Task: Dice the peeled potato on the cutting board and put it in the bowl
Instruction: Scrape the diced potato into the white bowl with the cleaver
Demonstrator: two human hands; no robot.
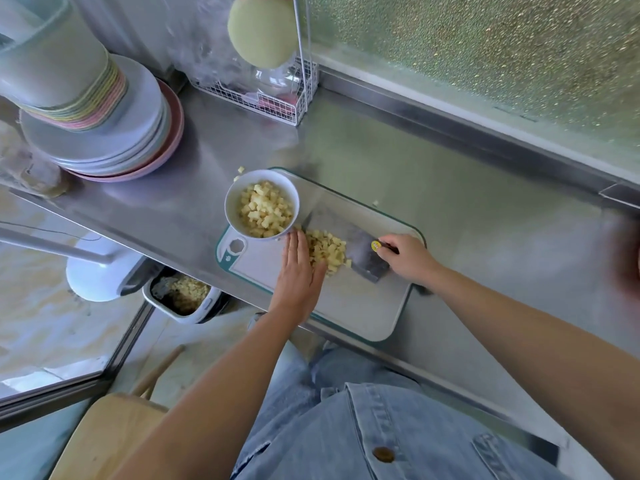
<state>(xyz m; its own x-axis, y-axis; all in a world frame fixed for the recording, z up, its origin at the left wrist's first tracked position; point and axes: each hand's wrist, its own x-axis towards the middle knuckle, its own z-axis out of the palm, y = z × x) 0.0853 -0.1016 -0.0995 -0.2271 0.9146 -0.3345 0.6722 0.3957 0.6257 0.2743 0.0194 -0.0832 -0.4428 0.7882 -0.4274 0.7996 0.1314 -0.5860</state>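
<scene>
A stack of plates (138, 133) stood on the steel table (450, 188) at ten o'clock, a white wire rack (277, 102) at twelve, and a scrap-filled bin (202, 313) at eight.

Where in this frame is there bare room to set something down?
Bare steel counter between cutting board and window ledge; also the board's near end, nearer than the cleaver. Crowded: the board's far end, with bowl, potato dice, left hand, right hand; plate stack beyond.

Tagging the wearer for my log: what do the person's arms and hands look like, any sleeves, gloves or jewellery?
The left hand and right hand are bare: no gloves, rings or watch show. Forearms uncovered, no sleeve in view. The torso wears a light blue denim shirt with a brown button.
</scene>
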